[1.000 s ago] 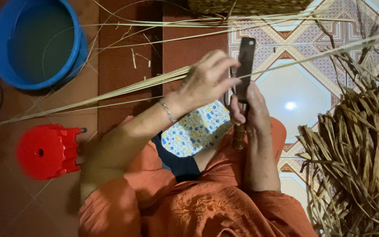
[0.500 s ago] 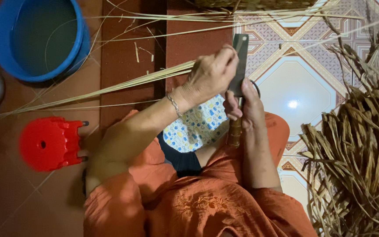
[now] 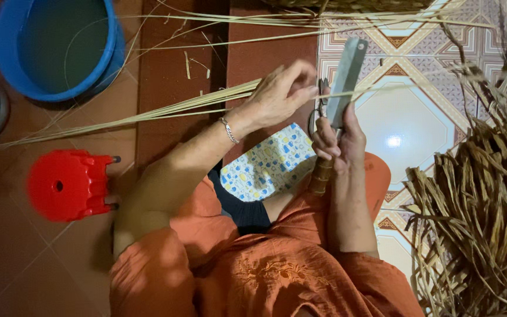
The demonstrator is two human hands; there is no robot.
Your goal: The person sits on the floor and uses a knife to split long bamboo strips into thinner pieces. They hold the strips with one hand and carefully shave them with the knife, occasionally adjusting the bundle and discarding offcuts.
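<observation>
The right hand (image 3: 337, 138) grips an upright flat blade (image 3: 346, 79) by its handle while the left hand (image 3: 280, 94) fingers pinch what looks like thin pale reed strips (image 3: 165, 111) against it, above the lap.

Floor: red-brown tiles (image 3: 42, 270) at left, patterned white tiles (image 3: 409, 117) at right with a lamp glare. Red plastic stool (image 3: 68, 185) left; blue tub (image 3: 60, 47) far left.

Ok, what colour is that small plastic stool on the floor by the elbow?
The stool is bright red, seen best in the head view, below the blue basin.
</observation>
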